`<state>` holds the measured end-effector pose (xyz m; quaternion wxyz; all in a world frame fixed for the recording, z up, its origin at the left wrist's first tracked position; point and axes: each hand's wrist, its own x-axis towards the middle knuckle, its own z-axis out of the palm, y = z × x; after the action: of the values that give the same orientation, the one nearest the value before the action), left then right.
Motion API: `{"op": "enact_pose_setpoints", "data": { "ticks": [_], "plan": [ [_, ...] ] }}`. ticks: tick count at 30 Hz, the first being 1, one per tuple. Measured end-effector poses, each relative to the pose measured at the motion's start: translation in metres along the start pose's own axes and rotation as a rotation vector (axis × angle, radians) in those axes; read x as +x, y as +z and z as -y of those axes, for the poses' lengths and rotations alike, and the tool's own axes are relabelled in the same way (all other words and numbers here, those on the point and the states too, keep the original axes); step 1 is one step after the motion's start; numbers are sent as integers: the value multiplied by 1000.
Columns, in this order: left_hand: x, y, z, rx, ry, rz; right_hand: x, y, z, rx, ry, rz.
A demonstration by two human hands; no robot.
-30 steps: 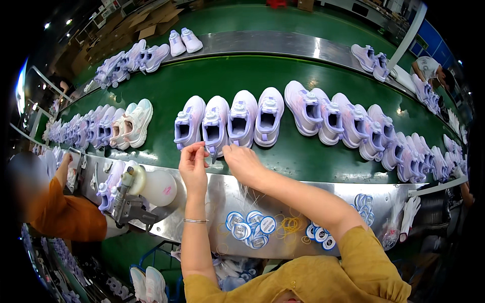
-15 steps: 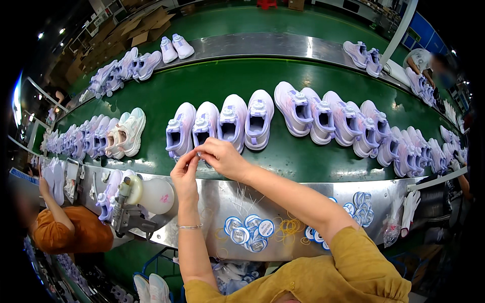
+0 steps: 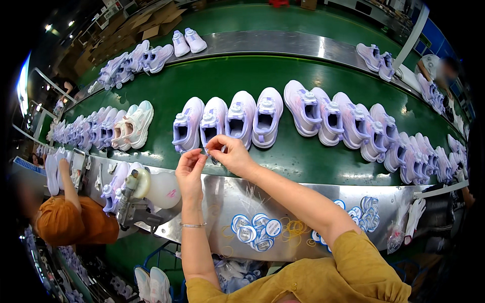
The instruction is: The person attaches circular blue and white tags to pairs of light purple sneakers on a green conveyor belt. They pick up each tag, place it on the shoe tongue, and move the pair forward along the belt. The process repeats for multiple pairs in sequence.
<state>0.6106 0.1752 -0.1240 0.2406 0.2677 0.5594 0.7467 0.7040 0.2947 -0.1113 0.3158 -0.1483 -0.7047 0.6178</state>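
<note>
My left hand (image 3: 191, 170) and my right hand (image 3: 231, 155) meet fingertip to fingertip over the near edge of the green conveyor belt (image 3: 303, 161). Between the fingers is something small and thin; I cannot tell what it is. Just beyond them a row of lilac sneakers stands side by side, the second one (image 3: 212, 122) closest to my fingers. A bracelet circles my left wrist.
More lilac sneakers (image 3: 353, 126) line the belt right and left. A steel ledge (image 3: 283, 202) below holds round blue-white tags (image 3: 255, 230), yellow rubber bands and a white glove (image 3: 414, 214). A machine with a white bottle (image 3: 146, 187) stands left. A person in orange (image 3: 65, 217) works nearby.
The sneakers have drifted left with the belt. My hands have stayed together at the belt's near edge, fingers still pinched on the small item.
</note>
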Motion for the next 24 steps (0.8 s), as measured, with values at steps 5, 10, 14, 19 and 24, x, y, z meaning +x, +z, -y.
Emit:
{"op": "enact_pose_setpoints", "data": {
  "ticks": [5,10,14,19,24],
  "plan": [
    [2,-2,1,12,-1,13,2,4,-3,-24,-53,22],
    [3,-5,1,44,6,7,6,2,-3,-5,-24,11],
    [5,-5,-1,30,-1,13,8,3,-5,48,-13,35],
    [4,-7,-5,18,-19,16,10,2,-3,0,-28,62],
    [4,-12,-2,21,-27,21,12,9,-5,-50,-57,102]
  ]
}}
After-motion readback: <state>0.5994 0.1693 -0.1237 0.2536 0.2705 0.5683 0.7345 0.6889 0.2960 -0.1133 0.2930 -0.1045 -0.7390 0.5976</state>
